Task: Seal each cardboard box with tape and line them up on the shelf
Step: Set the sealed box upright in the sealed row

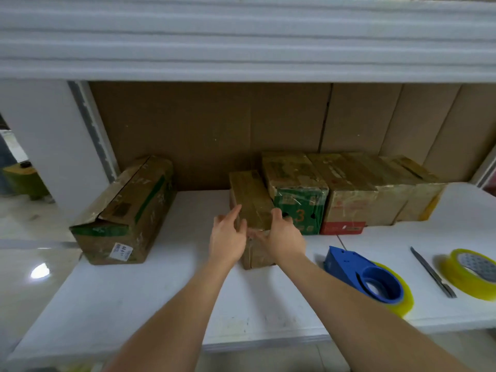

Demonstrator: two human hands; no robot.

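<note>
A narrow brown taped cardboard box (249, 194) lies lengthwise on the white shelf (174, 291), its right side against a green-printed box (299, 208). My left hand (228, 237) lies flat against the narrow box's left side near its front end, fingers straight. My right hand (281, 236) has its thumb up at the box's right top edge and its fingers stretched across the front face. To the right, a red-bottomed box (349, 202) and two more taped boxes (408, 194) stand in a row. A larger box (128, 210) lies angled at the left.
A blue tape dispenser (359, 272) with yellowish tape lies on the shelf at the right front. Beside it are a knife (432, 272) and a loose tape roll (469, 269). Cardboard sheets (241, 124) line the back. An upper shelf (241, 49) hangs overhead.
</note>
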